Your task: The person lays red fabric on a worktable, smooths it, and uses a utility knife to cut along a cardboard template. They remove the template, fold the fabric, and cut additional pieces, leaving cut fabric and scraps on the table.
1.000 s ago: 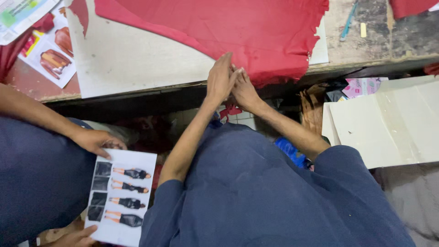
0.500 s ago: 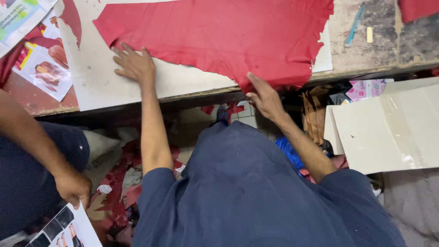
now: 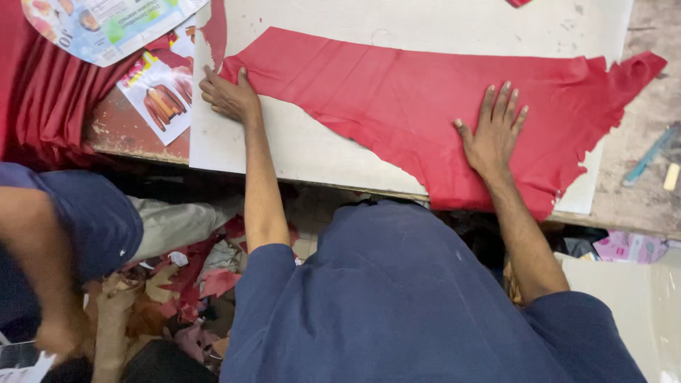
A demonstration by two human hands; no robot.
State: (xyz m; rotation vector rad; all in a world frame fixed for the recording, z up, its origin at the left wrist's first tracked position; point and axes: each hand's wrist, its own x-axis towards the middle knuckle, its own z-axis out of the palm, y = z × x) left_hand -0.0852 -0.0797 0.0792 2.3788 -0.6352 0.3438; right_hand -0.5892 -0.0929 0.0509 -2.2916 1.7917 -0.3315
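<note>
Pressing flat, fingers spread, the right hand pins the red leather at three o'clock. The left hand, loosely curled, holds its nine o'clock edge on the white board.

A dark navy short-sleeved shirt, faintly dusty, covers the person; both forearms are bare, with no rings or watch visible.

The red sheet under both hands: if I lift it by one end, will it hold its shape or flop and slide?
The red sheet probably flops: it lies dead flat, and its lower edge droops over the pale board's rim. It looks thin and light, with ragged edges at the right. It may slide on the smooth board; the left hand and right hand press it flat.
</note>
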